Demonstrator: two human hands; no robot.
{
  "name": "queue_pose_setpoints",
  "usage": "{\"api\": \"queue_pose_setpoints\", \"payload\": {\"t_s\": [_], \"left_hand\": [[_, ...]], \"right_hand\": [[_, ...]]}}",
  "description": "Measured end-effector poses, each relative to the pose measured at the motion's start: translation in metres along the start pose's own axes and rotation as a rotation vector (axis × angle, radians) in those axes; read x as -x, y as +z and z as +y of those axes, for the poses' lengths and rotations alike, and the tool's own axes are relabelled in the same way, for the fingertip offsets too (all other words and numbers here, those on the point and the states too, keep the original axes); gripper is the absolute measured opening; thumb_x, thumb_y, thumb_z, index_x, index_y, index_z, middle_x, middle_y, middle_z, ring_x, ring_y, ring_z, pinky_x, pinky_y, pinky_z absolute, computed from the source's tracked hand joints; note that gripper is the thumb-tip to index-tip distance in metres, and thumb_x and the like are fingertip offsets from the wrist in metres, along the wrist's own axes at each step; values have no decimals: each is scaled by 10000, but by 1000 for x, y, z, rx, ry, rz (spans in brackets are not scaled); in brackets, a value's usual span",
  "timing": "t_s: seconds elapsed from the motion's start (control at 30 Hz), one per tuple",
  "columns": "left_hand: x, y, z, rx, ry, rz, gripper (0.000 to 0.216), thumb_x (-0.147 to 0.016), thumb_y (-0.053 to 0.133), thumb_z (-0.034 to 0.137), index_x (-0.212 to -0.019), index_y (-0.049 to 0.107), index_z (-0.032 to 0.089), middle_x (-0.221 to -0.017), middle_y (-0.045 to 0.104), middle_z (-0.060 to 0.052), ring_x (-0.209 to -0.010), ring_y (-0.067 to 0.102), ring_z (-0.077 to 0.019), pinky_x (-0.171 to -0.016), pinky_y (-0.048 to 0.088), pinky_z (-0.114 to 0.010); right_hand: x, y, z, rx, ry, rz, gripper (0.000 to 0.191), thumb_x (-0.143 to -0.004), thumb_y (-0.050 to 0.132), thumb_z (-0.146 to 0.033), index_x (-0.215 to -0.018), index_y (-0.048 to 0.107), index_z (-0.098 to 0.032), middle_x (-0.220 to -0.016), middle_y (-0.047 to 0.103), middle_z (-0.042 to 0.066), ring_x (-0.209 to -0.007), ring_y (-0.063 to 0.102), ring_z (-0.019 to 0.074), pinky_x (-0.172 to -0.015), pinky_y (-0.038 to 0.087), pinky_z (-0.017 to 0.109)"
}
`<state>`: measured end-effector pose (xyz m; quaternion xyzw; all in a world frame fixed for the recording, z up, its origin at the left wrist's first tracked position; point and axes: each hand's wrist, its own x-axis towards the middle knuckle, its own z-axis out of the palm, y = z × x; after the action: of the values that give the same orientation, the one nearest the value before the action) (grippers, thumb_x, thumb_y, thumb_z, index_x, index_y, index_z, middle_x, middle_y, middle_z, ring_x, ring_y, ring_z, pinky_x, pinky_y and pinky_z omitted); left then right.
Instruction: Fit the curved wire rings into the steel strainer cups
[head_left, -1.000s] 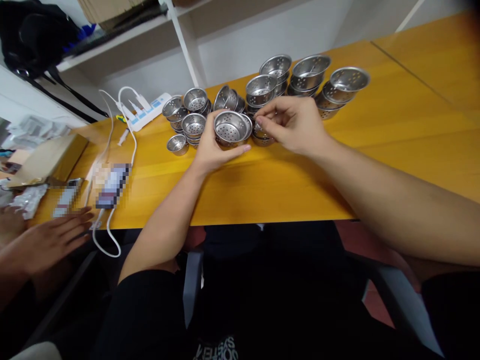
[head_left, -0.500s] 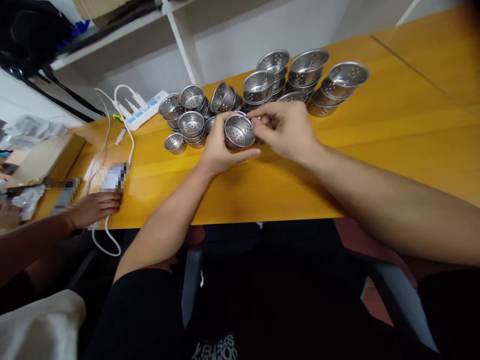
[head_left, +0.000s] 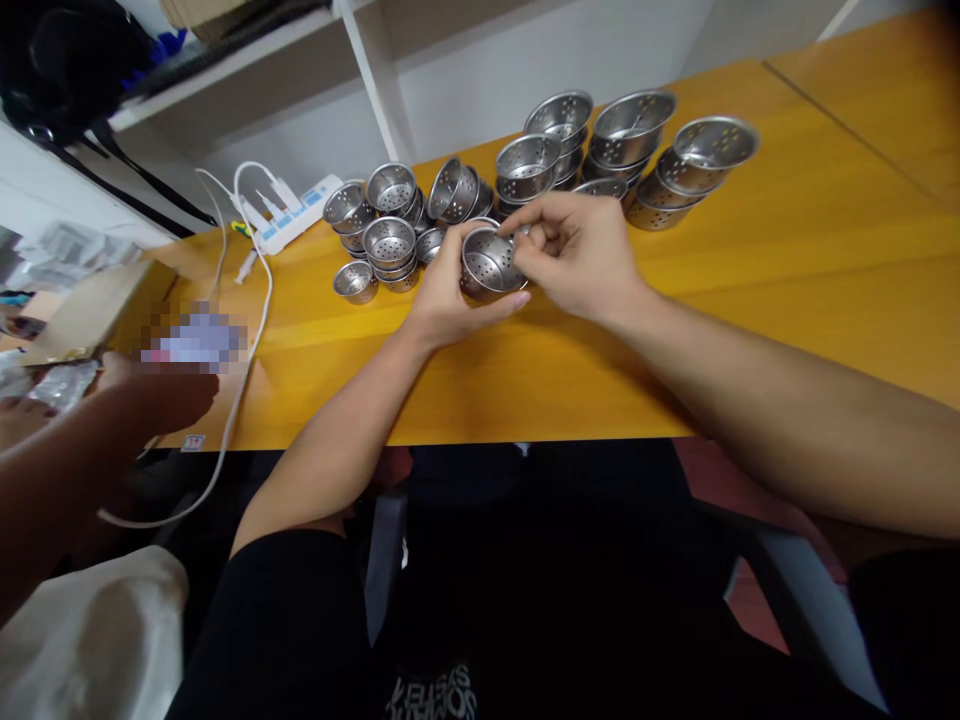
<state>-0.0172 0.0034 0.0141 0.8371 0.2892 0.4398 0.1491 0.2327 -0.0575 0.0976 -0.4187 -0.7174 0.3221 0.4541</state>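
A white power strip with blue patches [head_left: 304,215] lies on the glossy yellow-orange wooden table [head_left: 585,380], white plugs in it. A long white cable [head_left: 265,300] curves past the table's near edge. Farther left sits a tan cardboard box [head_left: 90,315] near crinkled clear plastic [head_left: 67,385]. Behind, a black bag with dangling straps [head_left: 82,65] shows beside a white shelf unit [head_left: 367,70].

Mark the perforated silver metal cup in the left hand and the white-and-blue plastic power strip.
Perforated silver metal cup [head_left: 490,264], head view: inside.
White-and-blue plastic power strip [head_left: 303,214], head view: top face.
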Motion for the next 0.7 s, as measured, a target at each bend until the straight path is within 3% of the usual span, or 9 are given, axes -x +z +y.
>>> {"api": "queue_pose_setpoints", "payload": {"t_s": [0.17,0.3,0.37,0.53,0.7], "left_hand": [[0,0,-25,153,26,31,1057,-1044,904,1009,-1795,539,361,-1607,777,-88,-1602,825,-392,-1486,619,-642],[-2,-8,-39,247,61,11,1008,-1064,870,1016,-1784,565,380,-1641,747,-89,-1699,746,-421,-1531,542,-686],[-2,-11,-39,273,83,6,982,-1068,863,1017,-1768,586,387,-1627,749,-83,-1687,753,-419,-1529,544,-692],[-1,-10,-25,276,60,-18,1008,-1041,892,1026,-1757,590,385,-1598,766,-81,-1577,826,-387,-1468,623,-657],[0,-10,-12,216,-18,-32,1081,-1002,951,1009,-1784,580,362,-1599,771,-93,-1626,804,-417,-1481,625,-667]], "right_hand": [[-5,1,14,-151,-169,28,617,-1081,886,-956,-1079,876,-339,-937,778,81,-805,658,298,-726,610,504],[-8,-5,15,-247,-276,-51,664,-959,1031,-987,-1136,937,-354,-1068,853,70,-766,671,247,-660,612,459],[-8,-6,14,-275,-267,-98,659,-923,1073,-975,-1163,948,-374,-1059,859,52,-736,654,233,-628,605,446],[-7,-5,15,-316,-242,-167,653,-888,1111,-962,-1031,904,-360,-780,719,-4,-643,604,221,-576,578,423],[-9,-3,20,-353,-224,-214,662,-865,1150,-925,-980,857,-342,-742,723,-5,-638,665,242,-584,597,427]]}}
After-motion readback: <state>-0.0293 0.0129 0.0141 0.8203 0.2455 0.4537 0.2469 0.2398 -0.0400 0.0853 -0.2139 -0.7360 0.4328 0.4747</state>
